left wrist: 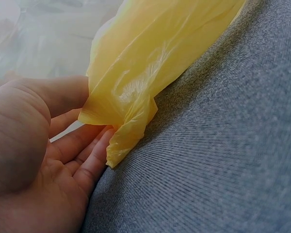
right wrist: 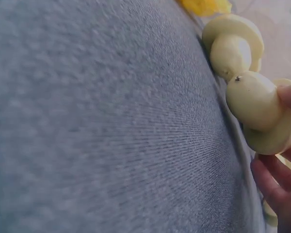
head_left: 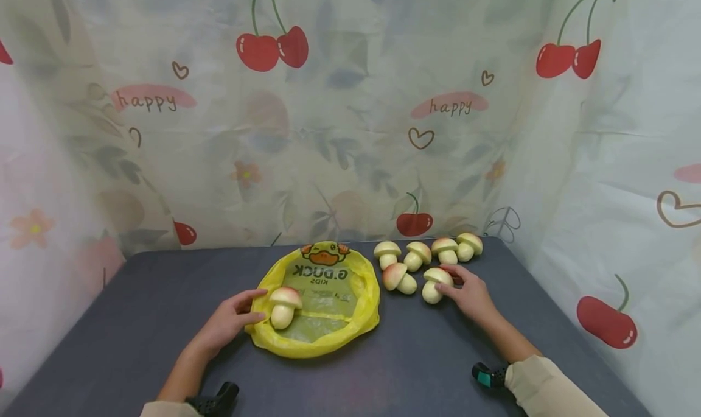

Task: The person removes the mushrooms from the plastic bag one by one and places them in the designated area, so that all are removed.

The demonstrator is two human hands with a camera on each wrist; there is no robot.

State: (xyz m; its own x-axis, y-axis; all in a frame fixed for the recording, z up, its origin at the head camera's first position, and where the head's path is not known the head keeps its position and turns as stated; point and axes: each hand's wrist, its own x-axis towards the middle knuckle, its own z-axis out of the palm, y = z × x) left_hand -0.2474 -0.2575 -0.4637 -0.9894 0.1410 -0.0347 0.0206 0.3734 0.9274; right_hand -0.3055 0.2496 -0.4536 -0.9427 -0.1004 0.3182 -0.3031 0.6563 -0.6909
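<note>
A yellow plastic bag [head_left: 328, 310] lies spread on the dark grey table [head_left: 137, 319], with one toy mushroom [head_left: 284, 305] standing on its left part. My left hand [head_left: 256, 306] rests at the bag's left rim beside that mushroom. In the left wrist view the left hand [left wrist: 94, 116] has loosely spread fingers, and the bag's crumpled edge [left wrist: 126, 121] touches them. My right hand [head_left: 446, 286] grips a pale mushroom [head_left: 434, 283] lying on the table right of the bag. In the right wrist view this mushroom [right wrist: 254, 102] is pinched between thumb and fingers [right wrist: 271, 179].
Several more mushrooms sit at the table's back right: a row [head_left: 427, 251] near the curtain and one [head_left: 398, 278] beside the bag. A second mushroom [right wrist: 233, 43] lies just past the held one. Cherry-print curtain [head_left: 350, 131] encloses the table on three sides.
</note>
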